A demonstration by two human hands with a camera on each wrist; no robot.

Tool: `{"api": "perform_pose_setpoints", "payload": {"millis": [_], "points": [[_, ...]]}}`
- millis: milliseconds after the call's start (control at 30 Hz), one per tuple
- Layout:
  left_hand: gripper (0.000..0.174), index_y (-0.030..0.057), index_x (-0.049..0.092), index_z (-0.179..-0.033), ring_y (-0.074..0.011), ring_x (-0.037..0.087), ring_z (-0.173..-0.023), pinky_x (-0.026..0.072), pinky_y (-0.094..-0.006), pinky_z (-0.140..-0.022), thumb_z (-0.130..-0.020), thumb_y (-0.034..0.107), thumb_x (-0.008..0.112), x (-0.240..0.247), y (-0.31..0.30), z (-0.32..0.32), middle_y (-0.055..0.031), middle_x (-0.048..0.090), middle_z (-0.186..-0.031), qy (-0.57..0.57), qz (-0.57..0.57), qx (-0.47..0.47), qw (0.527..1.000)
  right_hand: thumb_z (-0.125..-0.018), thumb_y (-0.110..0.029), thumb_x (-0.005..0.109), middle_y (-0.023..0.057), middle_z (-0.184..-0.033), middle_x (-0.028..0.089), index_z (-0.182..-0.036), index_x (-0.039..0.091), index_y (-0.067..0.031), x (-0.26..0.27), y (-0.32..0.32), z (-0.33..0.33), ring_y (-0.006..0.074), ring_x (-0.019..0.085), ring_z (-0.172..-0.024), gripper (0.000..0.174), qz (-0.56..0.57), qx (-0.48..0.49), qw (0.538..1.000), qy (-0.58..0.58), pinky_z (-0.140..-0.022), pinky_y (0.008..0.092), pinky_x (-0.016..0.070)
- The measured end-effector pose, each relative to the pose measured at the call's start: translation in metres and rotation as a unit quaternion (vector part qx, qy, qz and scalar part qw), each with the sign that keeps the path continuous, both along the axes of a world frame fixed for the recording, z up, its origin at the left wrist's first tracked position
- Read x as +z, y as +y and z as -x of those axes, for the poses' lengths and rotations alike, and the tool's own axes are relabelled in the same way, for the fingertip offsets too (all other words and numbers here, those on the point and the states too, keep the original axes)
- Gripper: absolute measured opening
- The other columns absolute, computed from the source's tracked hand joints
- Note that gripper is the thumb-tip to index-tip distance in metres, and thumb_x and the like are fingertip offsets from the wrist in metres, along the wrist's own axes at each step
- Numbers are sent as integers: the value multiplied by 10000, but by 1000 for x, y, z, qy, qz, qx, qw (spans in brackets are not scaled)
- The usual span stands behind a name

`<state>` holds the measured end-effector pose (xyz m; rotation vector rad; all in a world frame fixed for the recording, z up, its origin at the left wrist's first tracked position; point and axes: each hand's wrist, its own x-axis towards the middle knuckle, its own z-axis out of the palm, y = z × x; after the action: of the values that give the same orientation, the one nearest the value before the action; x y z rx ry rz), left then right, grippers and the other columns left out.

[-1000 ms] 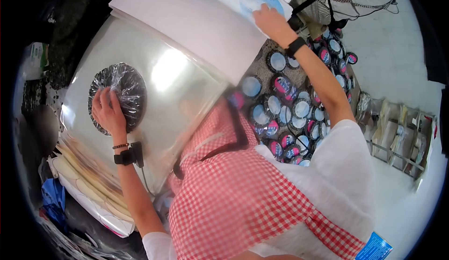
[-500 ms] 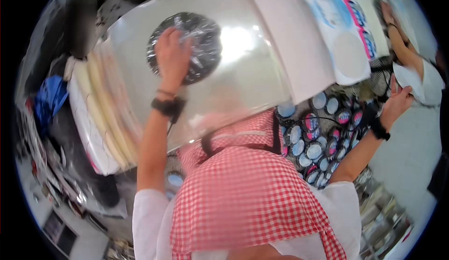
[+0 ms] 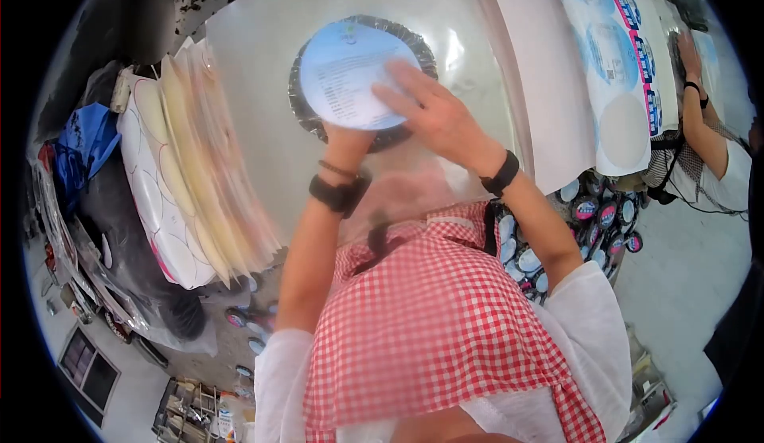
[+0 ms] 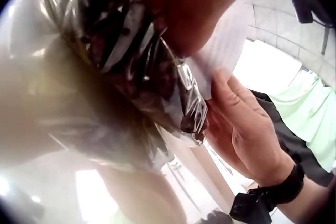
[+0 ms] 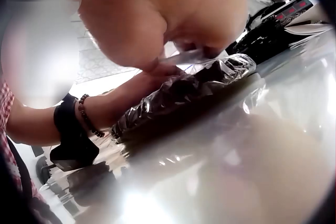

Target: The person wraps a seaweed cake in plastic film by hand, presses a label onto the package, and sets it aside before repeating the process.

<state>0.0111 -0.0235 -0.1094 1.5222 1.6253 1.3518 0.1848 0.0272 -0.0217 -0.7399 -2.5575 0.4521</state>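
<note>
A round light-blue label [image 3: 338, 81] with fine print lies over a round dark package [image 3: 428, 49] in crinkled clear film. My right hand [image 3: 446, 120] holds the label's right edge, thumb and fingers against it; in the left wrist view this hand [image 4: 247, 124] is beside the film-wrapped rim. My left hand [image 3: 348, 142] rests on the package beneath the label, which hides its fingers from the head view. From the right wrist view, the left hand [image 5: 168, 70] lies along the package top. Under the package is a glossy clear plastic surface [image 3: 255, 124].
Printed label sheets [image 3: 629, 85] lie right of a pale blank sheet [image 3: 541, 85]. Another person's arm [image 3: 700, 124] reaches in at far right. Several labelled packages [image 3: 609, 216] are heaped below the table edge. Layered sheets [image 3: 171, 180] stand at left, with a blue bag [image 3: 87, 148] beyond.
My right hand has come from the label sheets on the right to the package, bringing the round label over it. My left hand stays at the package; the head view has turned.
</note>
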Motion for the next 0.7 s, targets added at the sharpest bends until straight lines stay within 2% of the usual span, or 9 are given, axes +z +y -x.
{"api": "perform_pose_setpoints", "payload": {"millis": [33, 167, 233, 333, 400, 433, 467, 600, 700], "points": [[445, 38, 462, -1331, -269, 545, -1187, 463, -395, -992, -936, 203, 585, 3, 6, -9, -146, 531, -1343, -203, -9, 0, 979, -820, -201, 653, 187, -1429, 457, -1338, 539, -93, 2, 2, -1, 329, 451, -1320, 541, 20, 12, 1000, -6, -1078, 413, 405], [444, 31, 362, -1401, -227, 536, -1195, 481, -375, -998, -999, 187, 469, 3, 13, -2, -138, 505, -1361, -453, 12, 15, 891, -851, -293, 635, 214, -1435, 446, -1336, 527, -47, 39, 14, -1, 344, 439, -1324, 554, 116, 42, 988, -88, -1099, 438, 339], [441, 18, 381, -1382, -231, 542, -1183, 489, -376, -986, -988, 186, 486, 9, 16, -7, -133, 520, -1345, -375, 7, 20, 927, -910, -328, 564, 221, -1437, 440, -1357, 493, -15, 20, 26, 22, 355, 416, -1337, 551, 118, -19, 992, 38, -1117, 447, 292], [498, 17, 304, -1450, -265, 510, -1224, 415, -405, -1049, -996, 169, 442, 24, 4, 6, -124, 490, -1390, 143, -43, 12, 989, -996, -374, 420, 223, -1465, 404, -1401, 421, 19, -27, 27, 57, 351, 357, -1379, 564, 179, -81, 972, 128, -1140, 460, 235], [525, 30, 246, -1492, -285, 471, -1274, 372, -424, -1085, -1012, 185, 390, 44, 2, 11, -126, 446, -1438, 65, -29, 33, 997, -1011, -381, 380, 219, -1480, 387, -1417, 402, 13, -37, 26, 64, 339, 337, -1395, 565, 104, -94, 986, 95, -1144, 460, 225], [533, 43, 213, -1512, -292, 443, -1310, 353, -433, -1100, -1024, 207, 354, 62, 1, 6, -130, 412, -1470, -190, -1, 54, 980, -1003, -362, 398, 193, -1497, 375, -1422, 405, -9, -41, 25, 65, 320, 319, -1410, 548, 63, -96, 991, 69, -1144, 459, 228], [541, 56, 180, -1531, -300, 414, -1346, 333, -442, -1115, -1037, 229, 317, 71, 1, 1, -134, 377, -1502, -434, 24, 74, 897, -998, -362, 406, 182, -1497, 380, -1423, 409, -19, -42, 23, 68, 315, 320, -1410, 546, 49, -87, 994, 46, -1145, 461, 225], [567, 27, 146, -1530, -287, 239, -1439, 190, -416, -1182, -1058, 326, 242, 57, 6, 6, -143, 235, -1562, -455, -33, 95, 885, -975, -357, 445, 123, -1478, 426, -1398, 462, -59, -25, 13, 84, 273, 352, -1391, 517, -2, -42, 999, 12, -1139, 463, 234], [601, 15, 156, -1521, -292, 165, -1462, 131, -416, -1195, -1059, 394, 224, 71, -13, 22, -140, 173, -1582, -308, -82, 193, 928, -956, -356, 473, 106, -1443, 470, -1361, 509, -83, -29, 12, 90, 259, 380, -1370, 491, -56, -45, 996, -47, -1121, 485, 258]]}}
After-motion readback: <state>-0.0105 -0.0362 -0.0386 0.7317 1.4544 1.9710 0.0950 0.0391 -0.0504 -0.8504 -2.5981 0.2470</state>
